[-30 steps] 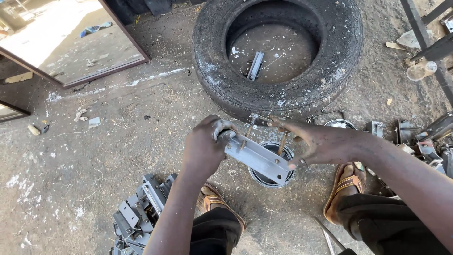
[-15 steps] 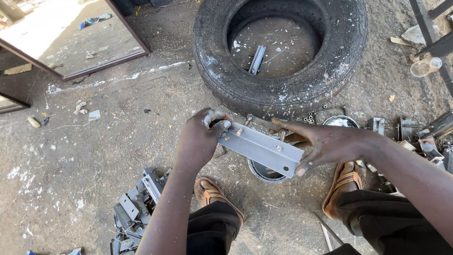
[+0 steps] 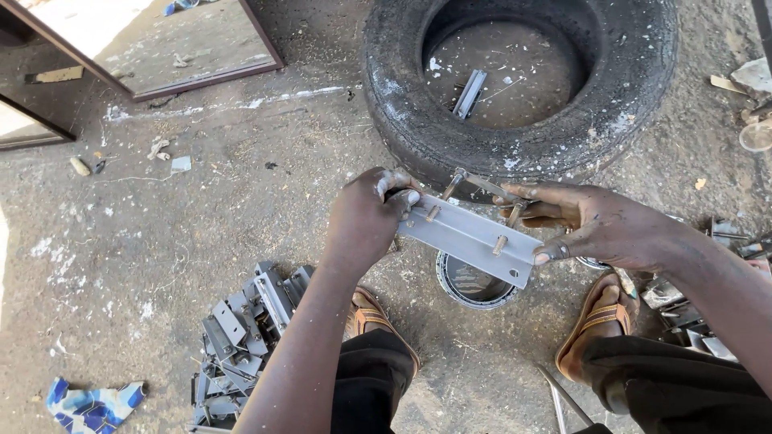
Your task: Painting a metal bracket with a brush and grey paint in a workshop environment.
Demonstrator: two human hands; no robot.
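Head view: left hand (image 3: 366,221) and right hand (image 3: 599,225) each grip one grey metal bracket (image 3: 470,237); one tyre (image 3: 523,80) behind.

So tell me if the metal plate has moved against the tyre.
Yes. The metal plate has risen toward the tyre, its upper edge now nearly overlapping the tyre's lower rim.

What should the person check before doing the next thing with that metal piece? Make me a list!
1. Left hand grips one end of the grey metal bracket: ok.
2. Right hand holds the other end: ok.
3. Bolts stick up through the bracket: ok; how tight, cannot tell.
4. Round tin sits on the ground right under the bracket: ok.
5. Pile of metal pieces lies by the left knee, within reach: ok.
6. Bare fingers are safe from sharp edges: cannot tell.
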